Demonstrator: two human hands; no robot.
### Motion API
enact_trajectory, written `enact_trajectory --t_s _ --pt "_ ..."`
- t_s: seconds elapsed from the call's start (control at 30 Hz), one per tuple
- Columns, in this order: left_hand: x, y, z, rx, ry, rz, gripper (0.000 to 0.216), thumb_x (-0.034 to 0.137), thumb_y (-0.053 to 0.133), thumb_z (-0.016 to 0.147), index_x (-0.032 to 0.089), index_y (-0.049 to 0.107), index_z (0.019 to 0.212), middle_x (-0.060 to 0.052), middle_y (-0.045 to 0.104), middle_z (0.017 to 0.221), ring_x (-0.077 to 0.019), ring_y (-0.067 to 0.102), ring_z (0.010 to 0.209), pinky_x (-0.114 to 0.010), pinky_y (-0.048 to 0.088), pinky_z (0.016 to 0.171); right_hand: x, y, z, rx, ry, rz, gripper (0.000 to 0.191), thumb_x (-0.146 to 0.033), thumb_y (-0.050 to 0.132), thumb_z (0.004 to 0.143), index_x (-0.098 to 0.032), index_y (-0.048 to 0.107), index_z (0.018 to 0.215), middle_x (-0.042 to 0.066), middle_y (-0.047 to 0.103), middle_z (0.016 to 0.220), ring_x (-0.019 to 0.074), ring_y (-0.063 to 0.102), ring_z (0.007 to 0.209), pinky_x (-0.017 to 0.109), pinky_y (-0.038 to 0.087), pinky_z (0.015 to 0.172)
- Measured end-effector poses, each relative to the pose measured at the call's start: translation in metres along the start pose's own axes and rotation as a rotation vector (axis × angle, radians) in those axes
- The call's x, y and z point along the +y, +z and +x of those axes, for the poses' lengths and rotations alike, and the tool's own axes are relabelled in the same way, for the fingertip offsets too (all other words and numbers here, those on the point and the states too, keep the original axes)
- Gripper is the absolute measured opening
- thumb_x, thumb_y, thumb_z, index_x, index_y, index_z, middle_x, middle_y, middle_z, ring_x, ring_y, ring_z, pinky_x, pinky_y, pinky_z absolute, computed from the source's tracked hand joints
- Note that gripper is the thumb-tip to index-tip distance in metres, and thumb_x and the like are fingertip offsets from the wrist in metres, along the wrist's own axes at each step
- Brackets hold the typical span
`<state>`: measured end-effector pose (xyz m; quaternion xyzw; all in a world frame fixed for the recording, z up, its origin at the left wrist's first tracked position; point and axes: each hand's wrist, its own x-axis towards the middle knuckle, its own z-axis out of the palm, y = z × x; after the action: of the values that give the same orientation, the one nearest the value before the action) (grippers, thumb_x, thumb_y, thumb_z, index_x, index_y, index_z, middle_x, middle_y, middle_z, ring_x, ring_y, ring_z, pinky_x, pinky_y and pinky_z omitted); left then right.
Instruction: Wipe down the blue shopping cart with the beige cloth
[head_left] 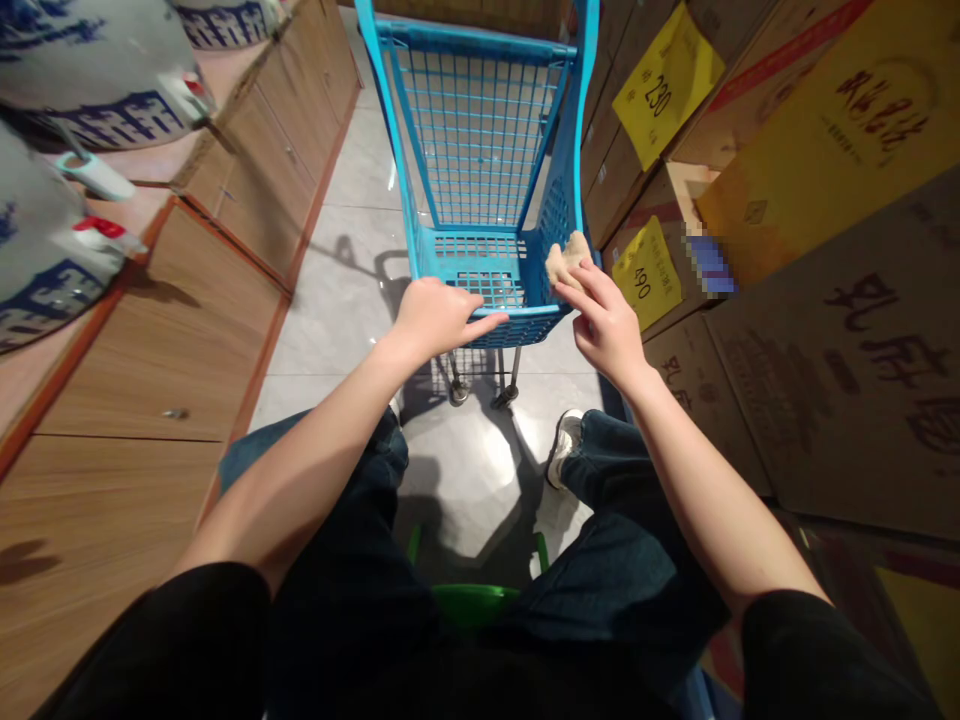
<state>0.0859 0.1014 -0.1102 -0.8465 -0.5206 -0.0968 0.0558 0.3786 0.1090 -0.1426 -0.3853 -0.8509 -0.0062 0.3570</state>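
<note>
A blue plastic shopping cart (487, 235) stands in front of me, its mesh basket holding nothing that I can see. My left hand (441, 318) is closed over the near rim of the basket, with the thumb lying along the edge. At the basket's near right corner, my right hand (609, 325) pinches a crumpled beige cloth (567, 260) against the side wall. Part of the cloth is hidden behind those fingers.
Wooden cabinets (142, 320) line the left, with large white-and-blue jars (97, 60) on top. Stacked cardboard boxes (840, 380) with yellow price signs (646, 275) crowd the right. A green seat (474, 600) shows between my legs above the grey tiled floor (352, 240).
</note>
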Motion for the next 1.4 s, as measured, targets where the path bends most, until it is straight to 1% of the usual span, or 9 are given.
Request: enact_trajectory --t_s 0.13,0.3,0.43,0.53,0.67,0.8,0.97,1.2,1.4 --pt "0.002 0.003 0.0 0.038 -0.001 0.023 0.071 0.072 0.042 0.106 0.018 0.084 0.087 -0.016 0.08 0.077 -0.0326 0.076 0.078 -0.037 0.036 0.068 -0.007 0.009 0.001 0.048 0.024 -0.002 0.062 -0.004 0.051 0.092 -0.029 0.071 0.145 0.008 0.07 0.154 0.0307 0.054 0.157 0.059 0.05 0.129" --pt "-0.001 0.005 -0.001 0.058 0.036 0.039 0.071 0.069 0.038 0.108 0.019 0.084 0.087 -0.016 0.078 0.073 -0.0324 0.074 0.076 -0.037 0.033 0.065 -0.005 0.006 0.004 -0.013 -0.089 -0.006 0.068 -0.002 0.052 0.088 -0.03 0.069 0.148 0.006 0.069 0.155 0.0267 0.056 0.155 0.053 0.052 0.128" --pt "-0.005 0.007 -0.001 0.082 0.045 -0.001 0.07 0.069 0.039 0.107 0.02 0.083 0.082 -0.015 0.076 0.07 -0.0316 0.073 0.074 -0.037 0.034 0.065 0.009 -0.002 0.009 -0.03 -0.025 -0.002 0.061 -0.007 0.053 0.091 -0.03 0.072 0.144 0.005 0.069 0.156 0.03 0.058 0.154 0.054 0.052 0.128" --pt "-0.006 0.009 0.0 0.111 0.048 -0.041 0.07 0.071 0.042 0.105 0.02 0.082 0.078 -0.014 0.076 0.069 -0.0305 0.072 0.072 -0.037 0.035 0.066 0.002 0.004 0.005 0.007 0.004 0.025 0.059 -0.008 0.053 0.092 -0.031 0.072 0.143 0.005 0.07 0.154 0.0318 0.057 0.155 0.059 0.049 0.13" --pt "-0.01 0.009 -0.001 0.121 0.068 -0.045 0.072 0.071 0.039 0.105 0.02 0.08 0.074 -0.014 0.075 0.068 -0.029 0.07 0.07 -0.038 0.037 0.067 -0.017 0.011 -0.003 -0.002 -0.061 0.024 0.063 -0.004 0.052 0.092 -0.031 0.069 0.147 0.007 0.069 0.155 0.0292 0.055 0.156 0.059 0.051 0.129" --pt "-0.012 0.007 -0.001 0.093 0.082 -0.064 0.072 0.072 0.039 0.104 0.021 0.081 0.075 -0.014 0.076 0.069 -0.0275 0.07 0.07 -0.039 0.039 0.069 -0.007 0.001 -0.001 0.002 -0.118 0.03 0.061 -0.005 0.05 0.093 -0.028 0.071 0.145 0.007 0.07 0.153 0.0276 0.058 0.154 0.054 0.053 0.127" --pt "-0.009 0.008 0.003 0.107 0.114 -0.063 0.072 0.072 0.04 0.104 0.021 0.079 0.072 -0.012 0.076 0.068 -0.0261 0.069 0.068 -0.038 0.039 0.069 0.002 -0.002 0.004 0.084 -0.007 -0.02 0.054 -0.009 0.049 0.093 -0.029 0.075 0.137 0.005 0.071 0.151 0.0292 0.059 0.153 0.055 0.053 0.127" --pt "-0.006 0.008 0.007 0.08 0.108 -0.035 0.069 0.07 0.043 0.104 0.02 0.082 0.078 -0.012 0.076 0.07 -0.027 0.071 0.071 -0.04 0.043 0.072 -0.012 0.001 0.004 0.049 -0.082 -0.033 0.052 -0.008 0.051 0.091 -0.028 0.076 0.132 0.006 0.079 0.136 0.028 0.067 0.143 0.054 0.055 0.126" --pt "0.0 0.008 0.009 0.089 0.117 -0.066 0.067 0.068 0.044 0.106 0.02 0.081 0.079 -0.013 0.078 0.072 -0.0278 0.073 0.073 -0.04 0.043 0.074 0.007 -0.01 0.004 0.083 0.07 -0.014 0.058 -0.012 0.054 0.091 -0.026 0.07 0.144 0.01 0.069 0.154 0.032 0.062 0.148 0.057 0.054 0.125"
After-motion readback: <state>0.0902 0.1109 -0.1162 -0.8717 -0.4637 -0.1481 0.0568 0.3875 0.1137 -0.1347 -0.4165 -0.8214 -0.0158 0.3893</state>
